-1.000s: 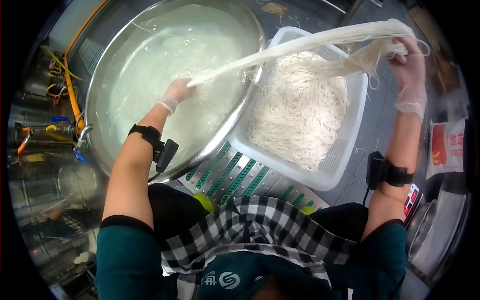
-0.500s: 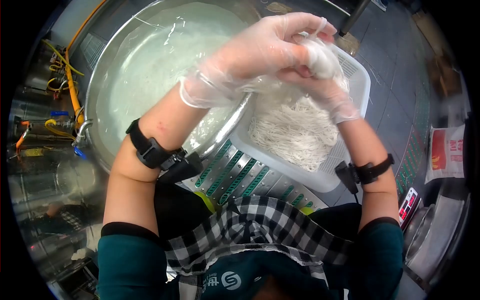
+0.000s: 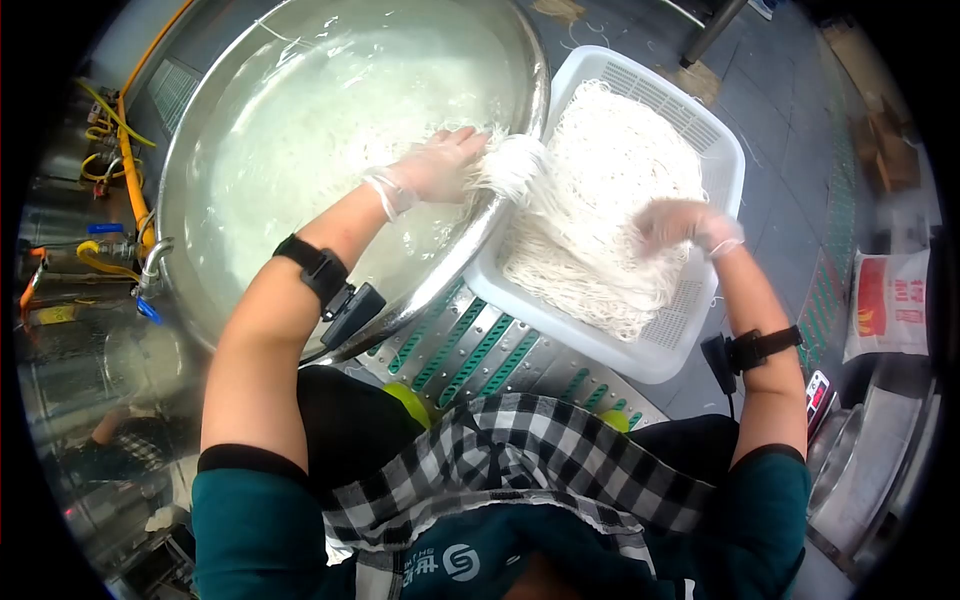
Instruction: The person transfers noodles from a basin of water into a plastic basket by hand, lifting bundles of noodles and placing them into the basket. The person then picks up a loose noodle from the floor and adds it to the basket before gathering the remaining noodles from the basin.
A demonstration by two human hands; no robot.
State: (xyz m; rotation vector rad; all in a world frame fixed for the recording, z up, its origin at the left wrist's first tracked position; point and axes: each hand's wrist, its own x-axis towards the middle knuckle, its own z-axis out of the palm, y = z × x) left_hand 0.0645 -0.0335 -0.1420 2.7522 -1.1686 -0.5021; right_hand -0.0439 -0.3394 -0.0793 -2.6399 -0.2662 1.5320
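White noodles (image 3: pixel 608 150) fill much of a white plastic basket. A loose bundle of them (image 3: pixel 515 170) stretches from the basket over the steel rim to my left hand (image 3: pixel 437 168), which wears a clear glove. The fingers of that hand are closed against the bundle, just above the water in a large round basin (image 3: pixel 541 75). My right hand (image 3: pixel 685 224), also gloved, hovers close over the noodles at the basket's right side. Its fingers point down and left and are smeared by motion.
The white basket (image 3: pixel 735 165) stands against the basin on a metal grating (image 3: pixel 500 350) with green slots. Pipes and a blue-handled tap (image 3: pixel 150 308) line the left side. A printed white sack (image 3: pixel 890 305) and metal pans (image 3: pixel 850 460) are at the right.
My hands, together over the basket before with a bunch of noodles, have parted. The left has moved left and down to the basin rim; the right has come down over the basket.
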